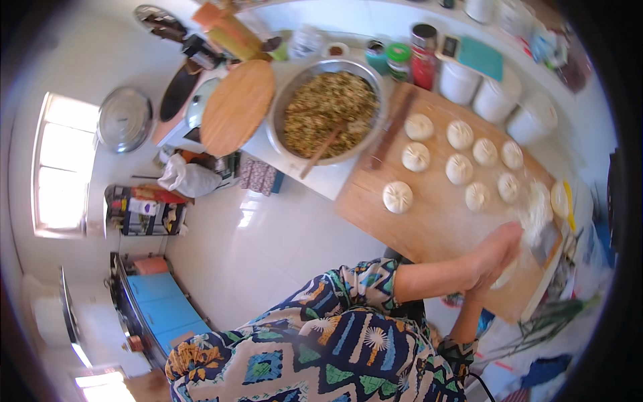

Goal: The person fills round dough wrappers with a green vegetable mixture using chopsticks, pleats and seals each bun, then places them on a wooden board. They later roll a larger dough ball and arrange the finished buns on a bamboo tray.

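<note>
My left hand is blurred above the right part of a floured wooden board. It overlaps my right hand, which shows only in part beneath it. Whether anything lies between the palms is hidden. A pale piece of dough shows just beside the hands, partly covered. Beyond the fingertips is a heap of white flour, with a grey flat piece by the board's edge. Several pleated buns stand across the board. A dark rolling pin lies on its left side.
Left of the board stands a metal basin of chopped filling with a wooden utensil in it. A round wooden board leans farther left. Jars and white canisters line the back. Green stalks lie at right.
</note>
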Demonstrator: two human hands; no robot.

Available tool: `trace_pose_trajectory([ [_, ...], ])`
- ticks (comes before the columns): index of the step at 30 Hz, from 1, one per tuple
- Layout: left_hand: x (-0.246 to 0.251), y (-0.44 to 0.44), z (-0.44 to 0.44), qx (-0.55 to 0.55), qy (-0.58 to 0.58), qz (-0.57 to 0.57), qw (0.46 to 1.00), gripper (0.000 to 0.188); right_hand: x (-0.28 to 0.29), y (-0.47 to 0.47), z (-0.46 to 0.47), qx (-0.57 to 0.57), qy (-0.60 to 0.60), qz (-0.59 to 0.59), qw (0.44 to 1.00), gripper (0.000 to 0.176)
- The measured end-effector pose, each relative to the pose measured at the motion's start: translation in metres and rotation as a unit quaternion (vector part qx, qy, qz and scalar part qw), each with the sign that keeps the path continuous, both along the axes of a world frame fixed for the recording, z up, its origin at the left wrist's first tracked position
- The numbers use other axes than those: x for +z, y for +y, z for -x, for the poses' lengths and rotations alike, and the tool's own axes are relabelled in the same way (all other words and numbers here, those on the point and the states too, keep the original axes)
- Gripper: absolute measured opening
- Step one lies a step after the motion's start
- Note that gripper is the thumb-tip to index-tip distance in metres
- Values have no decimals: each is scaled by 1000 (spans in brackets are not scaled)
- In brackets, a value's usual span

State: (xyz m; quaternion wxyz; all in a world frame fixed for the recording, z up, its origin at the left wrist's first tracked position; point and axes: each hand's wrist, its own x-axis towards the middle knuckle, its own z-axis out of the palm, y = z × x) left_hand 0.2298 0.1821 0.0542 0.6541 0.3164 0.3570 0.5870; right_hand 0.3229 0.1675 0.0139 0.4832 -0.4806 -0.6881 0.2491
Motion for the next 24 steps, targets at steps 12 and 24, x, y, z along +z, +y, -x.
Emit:
trace_pose_trajectory([
  [12,-52,-180,492,702,180,14,689,56,-65,-13,75,74,-117,170,976,34],
  [24,-191,-308,860,549,-118,263,784,60,-91,-2,161,-106,-13,423,900,56],
])
